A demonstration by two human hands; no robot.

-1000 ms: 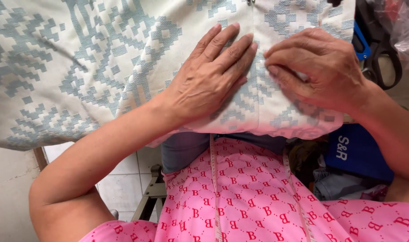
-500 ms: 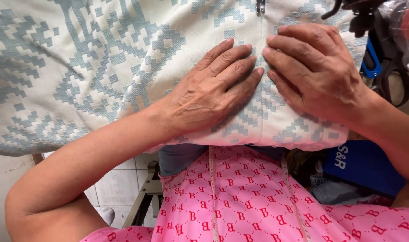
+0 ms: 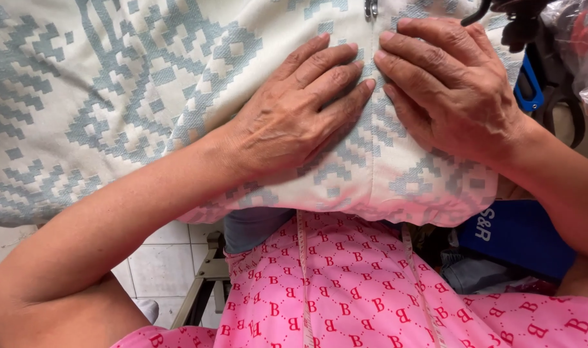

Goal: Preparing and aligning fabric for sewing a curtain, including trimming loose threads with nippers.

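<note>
Both hands lie flat, fingers spread, on the patterned cloth (image 3: 146,96): the left hand (image 3: 294,122) left of its centre seam, the right hand (image 3: 452,90) just right. Blue-handled scissors (image 3: 532,90) lie far right.

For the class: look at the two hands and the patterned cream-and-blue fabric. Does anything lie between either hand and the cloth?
Nothing visible does. The left hand and the right hand both lie flat, palms down, directly on the patterned fabric, fingertips nearly meeting either side of a metal presser foot at the top edge.
</note>
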